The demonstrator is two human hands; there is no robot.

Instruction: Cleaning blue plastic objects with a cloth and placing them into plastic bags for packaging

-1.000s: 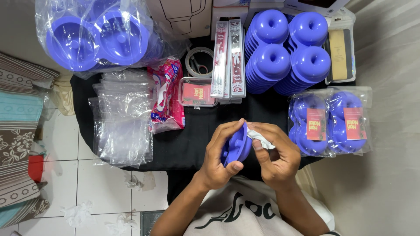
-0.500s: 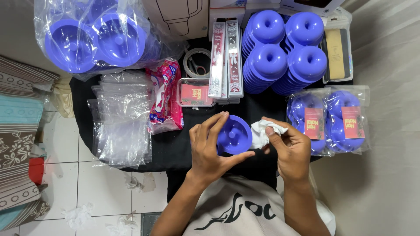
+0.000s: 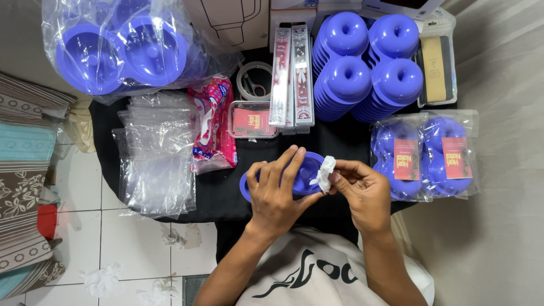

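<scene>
Left hand (image 3: 277,192): closed over the blue plastic tray (image 3: 303,173), fingers spread across its upper face, thumb under the near edge
Right hand (image 3: 362,190): pinched shut on a crumpled white tissue (image 3: 325,173), pressed against the tray's right side
Blue plastic tray: held just above the black desk (image 3: 226,195), in front of the body, tilted toward the right hand; far side partly hidden by fingers
White tissue: touching the tray, between the two hands
Loose tray stacks (image 3: 368,68): four blue piles at the far right of the desk, well apart from the hands
Bagged trays with red labels (image 3: 425,156): two packs just right of the right hand
Large bag of blue trays (image 3: 124,51): far left corner, partly off the desk edge
Clear plastic bags (image 3: 158,158): loose pile left of the hands, overhanging the desk's left edge
Small items: tape roll (image 3: 252,79), pink printed packet (image 3: 212,122), clear box of red cards (image 3: 252,120), long flat packs (image 3: 292,73), all beyond the hands
Floor (image 3: 130,243): white tiles with crumpled tissues (image 3: 102,280) scattered
Risk, grip: tray judged likely to slip, held only by one spread hand while rubbed from the side
Risk, tissue: thin paper judged apt to tear and leave lint
Risk, surroundings: right elbow close to the bagged trays, could nudge them; overhanging bags could slide to the floor
</scene>
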